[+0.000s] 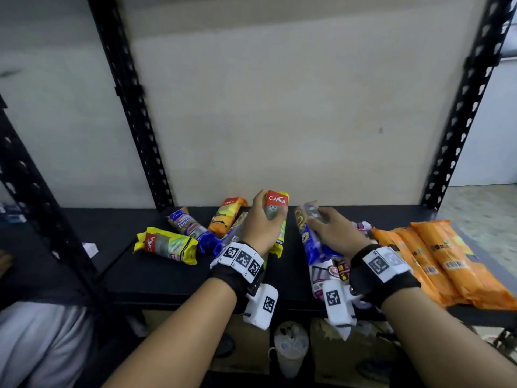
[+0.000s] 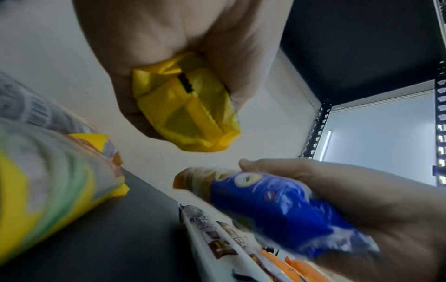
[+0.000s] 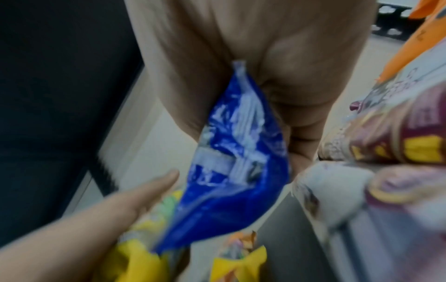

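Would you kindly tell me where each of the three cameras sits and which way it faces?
Head: worn on the head, facing forward and down at the black shelf; left hand, right hand and both forearms show.
Left wrist: on the left wrist, facing along the left hand gripping the yellow packet.
Right wrist: on the right wrist, facing along the right hand holding the blue packet.
Shared: both wrist views show the blue packet and the opposite hand.

Yellow packet (image 2: 188, 114), red label (image 1: 277, 200) up top! Blue packet (image 1: 310, 245), white streaks. Orange packets (image 1: 442, 261). Black shelf (image 1: 156, 275). Wristbands (image 1: 242, 259): black-and-white square codes.
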